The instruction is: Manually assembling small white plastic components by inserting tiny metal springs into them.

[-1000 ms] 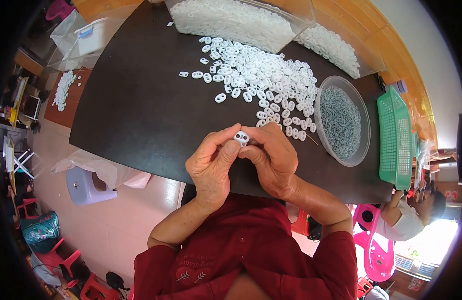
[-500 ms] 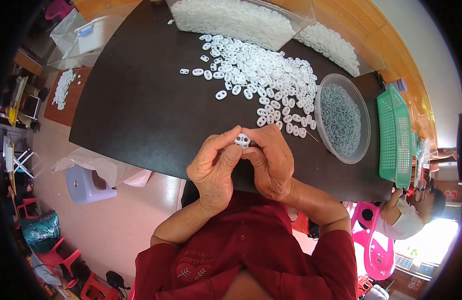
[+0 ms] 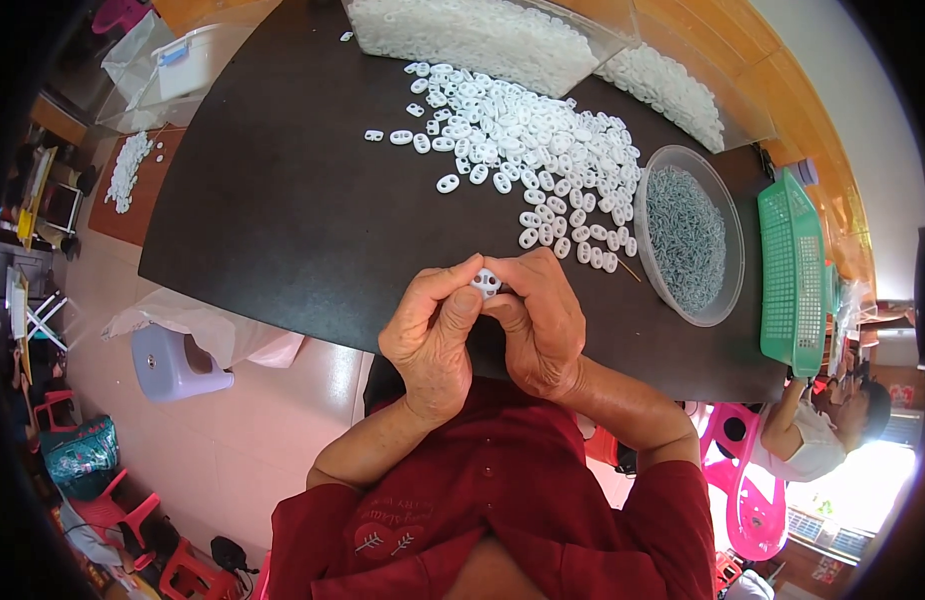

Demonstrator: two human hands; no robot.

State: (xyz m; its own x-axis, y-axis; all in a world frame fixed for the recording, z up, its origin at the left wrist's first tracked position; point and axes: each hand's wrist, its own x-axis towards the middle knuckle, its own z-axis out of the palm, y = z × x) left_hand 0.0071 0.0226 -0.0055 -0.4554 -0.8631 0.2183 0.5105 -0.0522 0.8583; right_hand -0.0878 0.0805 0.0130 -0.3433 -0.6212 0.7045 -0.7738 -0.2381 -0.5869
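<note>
My left hand (image 3: 434, 340) and my right hand (image 3: 539, 325) meet over the near edge of the dark table, fingertips pinched together. Between them is a white plastic two-hole cord lock (image 3: 487, 280), its holes facing up. Thumbs and forefingers of both hands press on it from either side and cover part of its rim. Beyond the hands lies a loose pile of similar white oval pieces (image 3: 543, 135), some of them scattered singly toward me. To the right stands a round clear bowl (image 3: 735, 255) full of small grey metal springs (image 3: 686, 240).
Clear bins of white parts (image 3: 473, 40) stand along the far edge. A green plastic basket (image 3: 791, 275) sits at the right edge, and a thin stick (image 3: 631, 270) lies beside the bowl. A purple stool (image 3: 178, 365) is on the floor at left; another person (image 3: 813, 430) is at right.
Both hands keep their pinch on the cord lock, with only a slight shift of the fingers. The whole view has moved slightly; the pile and bowl look the same.
</note>
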